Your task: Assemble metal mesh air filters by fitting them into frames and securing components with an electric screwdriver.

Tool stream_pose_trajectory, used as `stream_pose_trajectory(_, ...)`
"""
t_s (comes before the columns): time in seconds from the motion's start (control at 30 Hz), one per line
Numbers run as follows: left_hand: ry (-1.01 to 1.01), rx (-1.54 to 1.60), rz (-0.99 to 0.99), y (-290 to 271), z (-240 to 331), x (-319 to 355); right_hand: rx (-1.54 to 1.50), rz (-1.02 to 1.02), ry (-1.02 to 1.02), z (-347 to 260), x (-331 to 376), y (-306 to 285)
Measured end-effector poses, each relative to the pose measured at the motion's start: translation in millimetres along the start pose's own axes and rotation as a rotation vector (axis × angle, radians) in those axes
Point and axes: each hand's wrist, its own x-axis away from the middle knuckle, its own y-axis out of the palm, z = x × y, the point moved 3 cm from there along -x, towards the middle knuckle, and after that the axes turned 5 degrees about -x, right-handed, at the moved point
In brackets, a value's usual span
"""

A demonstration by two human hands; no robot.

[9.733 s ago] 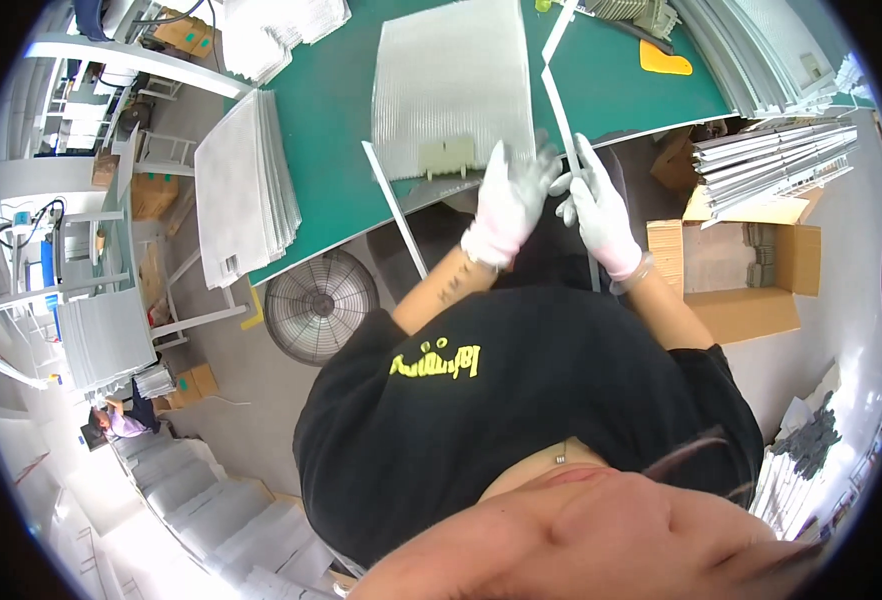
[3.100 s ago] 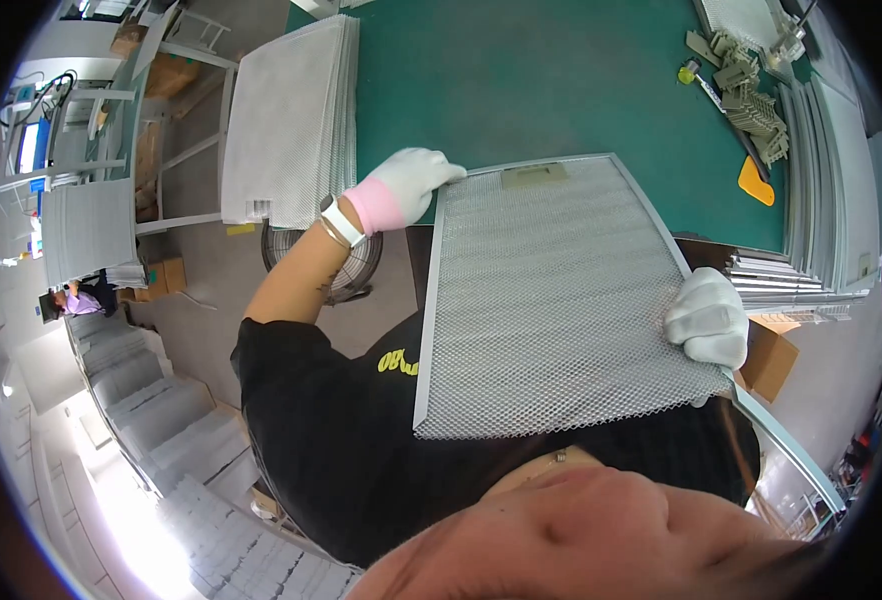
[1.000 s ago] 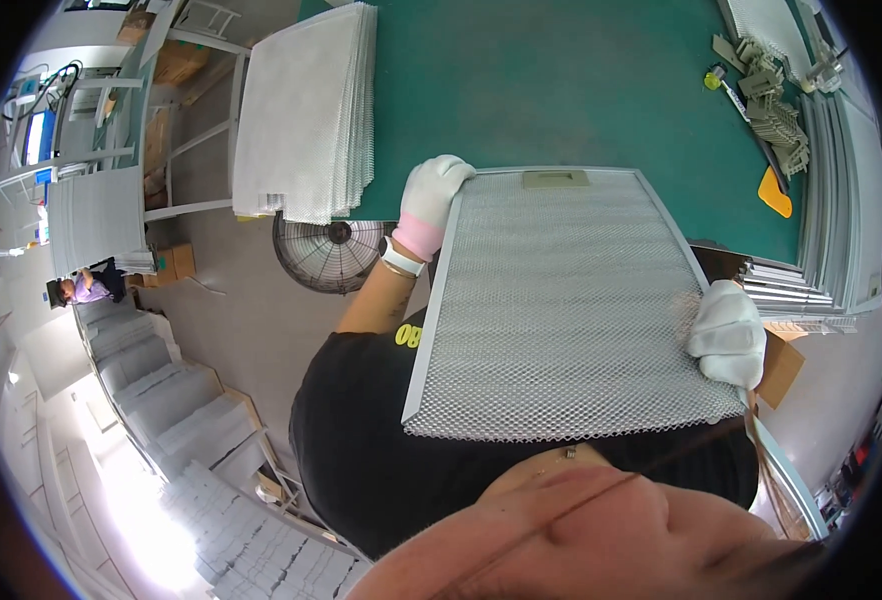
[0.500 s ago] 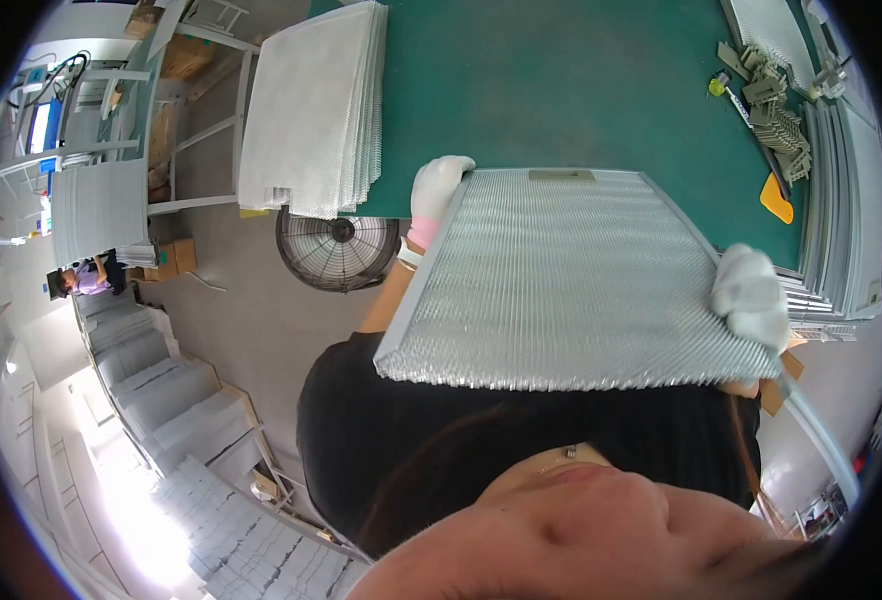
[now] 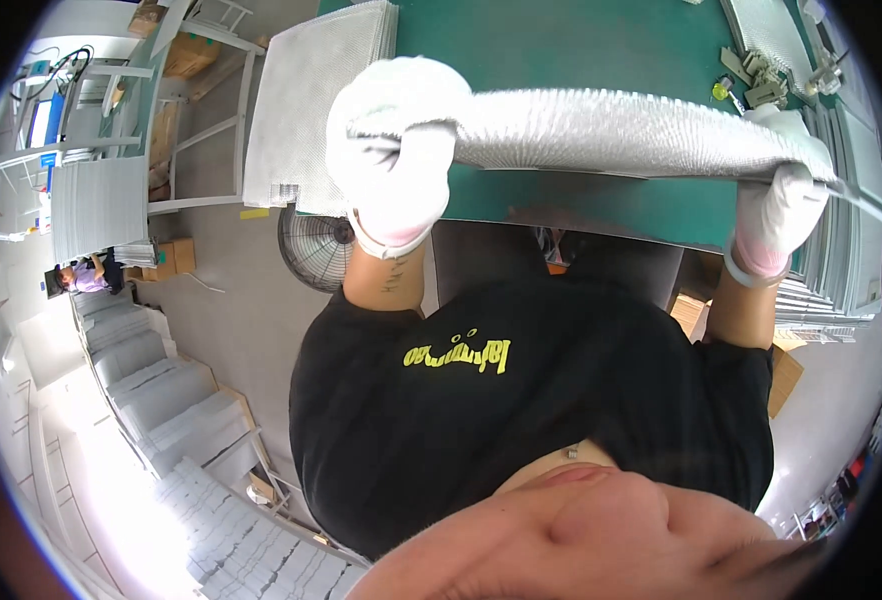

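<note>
A silvery metal mesh panel [image 5: 621,130] is held up in front of me, seen nearly edge-on, with its ridged mesh edge facing me. My left hand [image 5: 397,150], in a white glove, is closed around its left end. At the other end my right hand [image 5: 781,215], gloved too, grips the panel from below, partly hidden by it. A pale strip [image 5: 861,198] sticks out to the right beyond my right hand; whether it is joined to the panel I cannot tell. Below the panel is the green tabletop [image 5: 581,208].
A stack of white mesh sheets [image 5: 296,110] lies at the table's left. Small metal brackets [image 5: 761,75] and a yellow-ended tool [image 5: 723,88] are at the far right, near upright metal frames [image 5: 851,220]. A floor fan [image 5: 313,250] stands left; a person [image 5: 86,277] is farther off.
The panel has been raised and tilted from a broad face view to nearly edge-on. Both hands moved up with it, keeping hold of its two ends.
</note>
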Motion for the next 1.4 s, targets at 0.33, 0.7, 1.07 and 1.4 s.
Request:
stream_pose_trajectory(0.33, 0.059, -0.033, -0.036, 13, 7, -2, 0.036, -0.023, -0.132, -6, 7, 10)
stream_pose_trajectory(0.7, 0.086, -0.26, -0.029, 18, 4, -11, 0.195, -0.078, -0.241, -37, -36, 9)
stream_pose_trajectory(1.07, 0.019, -0.269, -0.094, 10, 4, -14, 0.672, -0.846, -0.275, -109, -83, 22)
stream_pose_trajectory(1.4, -0.072, -0.192, -0.352, -3, 20, -26, 0.633, -1.043, -0.259, -122, -87, 50)
